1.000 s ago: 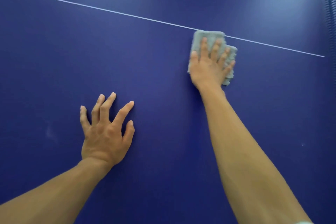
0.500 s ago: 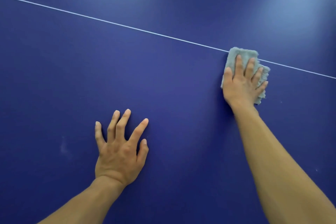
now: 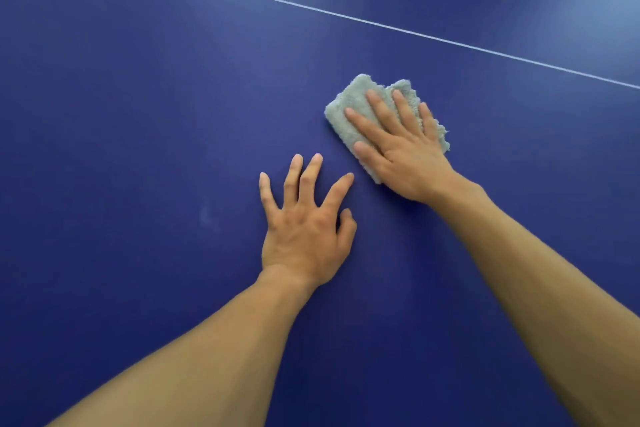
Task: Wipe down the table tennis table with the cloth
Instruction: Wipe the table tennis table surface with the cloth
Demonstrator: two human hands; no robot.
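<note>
The dark blue table tennis table (image 3: pixel 121 114) fills the whole view. A folded pale grey-green cloth (image 3: pixel 349 104) lies flat on it, right of centre. My right hand (image 3: pixel 401 146) presses down on the cloth with straight, spread fingers and covers most of it. My left hand (image 3: pixel 304 222) rests on the bare table just below and left of the cloth, fingers spread, holding nothing. The tip of its index finger is close to the cloth's near corner.
A thin white line (image 3: pixel 346 15) runs across the table from the upper left to the right edge, beyond the cloth. A faint pale smudge (image 3: pixel 206 215) marks the surface left of my left hand.
My right hand has slid the cloth from the white line back toward me and to the left, close to my left hand. The left hand stays planted on the table.
</note>
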